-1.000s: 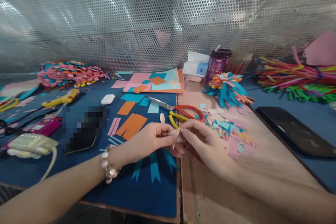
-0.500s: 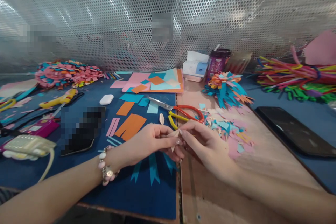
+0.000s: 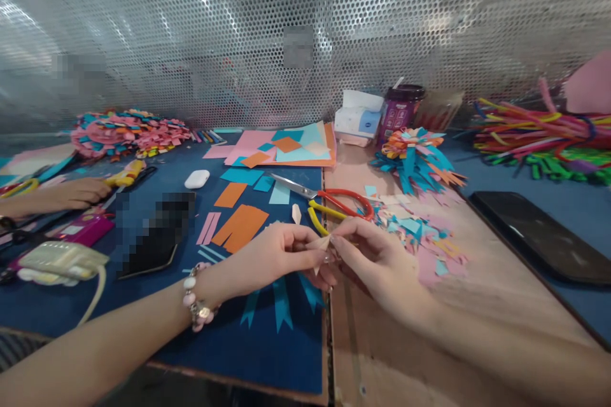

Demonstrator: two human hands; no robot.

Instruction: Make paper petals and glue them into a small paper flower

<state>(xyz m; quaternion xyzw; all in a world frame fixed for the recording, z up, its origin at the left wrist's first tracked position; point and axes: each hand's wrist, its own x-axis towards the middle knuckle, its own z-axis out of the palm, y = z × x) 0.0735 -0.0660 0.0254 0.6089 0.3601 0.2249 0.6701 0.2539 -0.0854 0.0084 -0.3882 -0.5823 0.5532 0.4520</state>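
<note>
My left hand point(image 3: 296, 251) pinches a small cream paper piece point(image 3: 318, 245), which comes to a point on its lower side. Against its right side, the thumb and fingertips of my right hand point(image 3: 365, 254) are closed on the same piece. Blue paper strips point(image 3: 282, 306) with notched ends stick out below my left hand; how they join the cream piece is hidden by the fingers. Just beyond my hands lie red-and-yellow-handled scissors point(image 3: 329, 198), blades partly apart, and a loose cream paper petal point(image 3: 296, 213). Orange paper pieces point(image 3: 244, 229) rest left of them.
Another person's hand point(image 3: 86, 192) is by a yellow glue gun point(image 3: 125, 175) at left. Phones point(image 3: 544, 235) lie on either side. Paper scraps point(image 3: 420, 229), a blue-and-orange paper flower point(image 3: 415, 156), a purple cup point(image 3: 401, 111) and a tissue pack point(image 3: 357, 117) stand right of centre.
Another person's hand has come in from the left, to the yellow glue gun. My hands keep their pinch on the cream paper with hardly any movement; the view has shifted slightly.
</note>
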